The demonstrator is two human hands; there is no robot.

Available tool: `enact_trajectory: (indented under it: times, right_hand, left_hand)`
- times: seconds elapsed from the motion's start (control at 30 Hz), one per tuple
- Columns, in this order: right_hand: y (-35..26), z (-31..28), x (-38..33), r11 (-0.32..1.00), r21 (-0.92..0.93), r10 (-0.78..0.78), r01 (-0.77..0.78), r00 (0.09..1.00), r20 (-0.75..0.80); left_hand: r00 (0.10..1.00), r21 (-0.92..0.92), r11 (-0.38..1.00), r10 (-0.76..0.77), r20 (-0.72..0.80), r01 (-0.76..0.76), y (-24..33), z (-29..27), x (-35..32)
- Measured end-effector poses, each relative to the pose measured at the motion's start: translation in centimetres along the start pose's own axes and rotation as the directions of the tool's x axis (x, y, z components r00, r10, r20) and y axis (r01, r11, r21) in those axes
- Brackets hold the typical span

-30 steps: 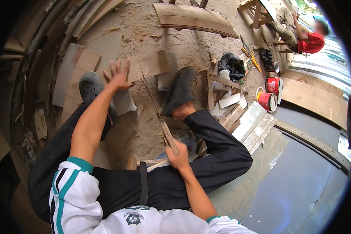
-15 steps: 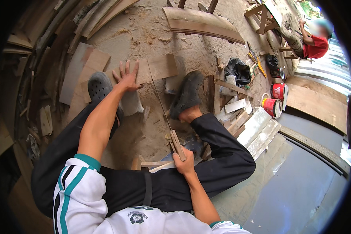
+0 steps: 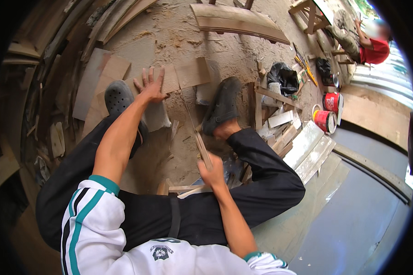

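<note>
My left hand (image 3: pixel 151 87) lies flat with fingers spread, pressing on a thin wooden board (image 3: pixel 195 73) between my feet. My right hand (image 3: pixel 211 170) is wrapped round the wooden handle of a handsaw (image 3: pixel 202 149). Its narrow blade runs forward from the handle and meets the board's near edge, to the right of my left hand. A thin line crosses the board there. Pale blocks (image 3: pixel 157 117) sit under the board. My dark clogs (image 3: pixel 223 103) stand on either side, the left one close beside my left forearm.
Stacked planks (image 3: pixel 69 78) fill the left side. A curved wooden panel (image 3: pixel 238 24) stands ahead. To the right lie offcuts (image 3: pixel 282 120), a black plastic bag (image 3: pixel 283 78), red buckets (image 3: pixel 325 121), a yellow-edged tool (image 3: pixel 306 68) and grey sheets (image 3: pixel 348 220). A person in red (image 3: pixel 374 52) sits far right.
My right hand has pushed the saw forward, away from my body, and its handle now sits nearer the board. My left hand stays in place on the board.
</note>
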State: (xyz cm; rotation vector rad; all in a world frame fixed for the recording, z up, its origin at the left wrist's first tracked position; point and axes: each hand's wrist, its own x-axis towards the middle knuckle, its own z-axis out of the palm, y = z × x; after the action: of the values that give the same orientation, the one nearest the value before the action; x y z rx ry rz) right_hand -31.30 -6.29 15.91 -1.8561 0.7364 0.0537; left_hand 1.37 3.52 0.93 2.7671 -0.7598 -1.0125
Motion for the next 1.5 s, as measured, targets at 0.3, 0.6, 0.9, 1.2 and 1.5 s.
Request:
enact_trajectory:
  times: [0.3, 0.6, 0.9, 1.2, 1.5]
  right_hand:
    - [-1.7, -1.1, -2.1, 0.999, 0.047, 0.029, -0.028, 0.999, -0.027]
    - [-0.5, 0.9, 3.0, 0.995, 0.085, 0.054, -0.051, 0.998, -0.036]
    - [1.1, 1.1, 4.9, 0.994, 0.092, 0.055, -0.051, 0.998, -0.042]
    - [0.7, -0.1, -0.9, 0.999, 0.029, -0.043, 0.045, 0.998, -0.043]
    - [-0.2, -0.7, -2.7, 0.993, 0.090, -0.059, 0.070, 0.991, -0.121]
  left_hand:
    - [1.000, 0.023, 0.999, -0.028, 0.009, 0.028, -0.2, -0.4, -0.4]
    - [0.999, 0.006, 1.000, 0.001, -0.039, -0.001, -0.1, 0.6, -0.3]
    - [0.999, 0.010, 1.000, 0.020, -0.042, -0.020, 0.4, 0.7, 0.4]
    - [1.000, 0.017, 1.000, -0.009, -0.003, 0.009, 0.1, -0.2, 0.0]
    - [1.000, 0.002, 1.000, -0.012, 0.007, 0.012, -0.2, -0.4, -0.3]
